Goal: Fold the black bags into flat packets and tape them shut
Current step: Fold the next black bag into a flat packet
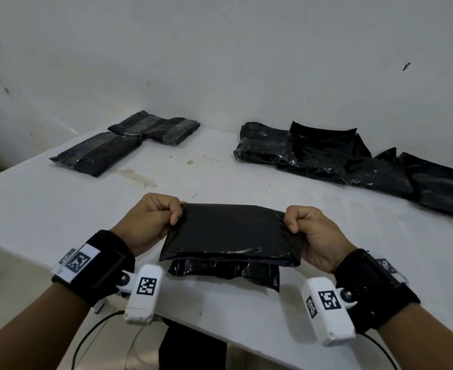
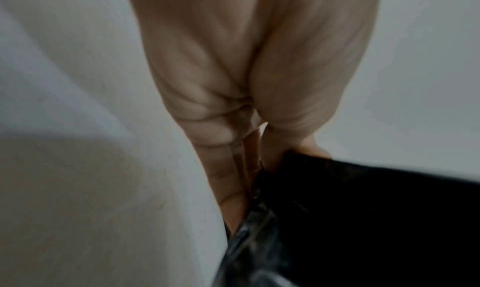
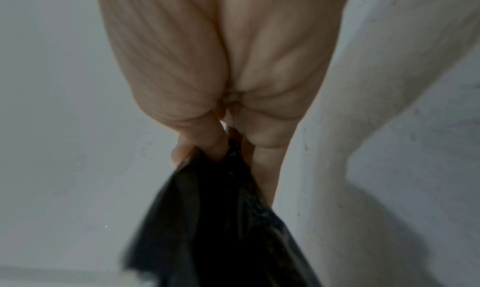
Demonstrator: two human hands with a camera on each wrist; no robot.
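Observation:
A black plastic bag (image 1: 230, 236) lies near the front edge of the white table (image 1: 59, 204), its top layer folded over toward me with a shinier layer showing beneath. My left hand (image 1: 166, 212) pinches its far left corner and my right hand (image 1: 297, 220) pinches its far right corner, both with curled fingers. The left wrist view shows my left hand (image 2: 262, 164) gripping the bag (image 2: 363, 219). In the right wrist view my right hand (image 3: 207, 147) clasps the bunched bag (image 3: 215, 219).
Three flat packets (image 1: 123, 142) wrapped with tape lie at the back left. A heap of unfolded black bags (image 1: 353, 158) spreads along the back right. A white wall (image 1: 220, 62) stands behind the table. Cables (image 1: 97, 332) hang below the front edge.

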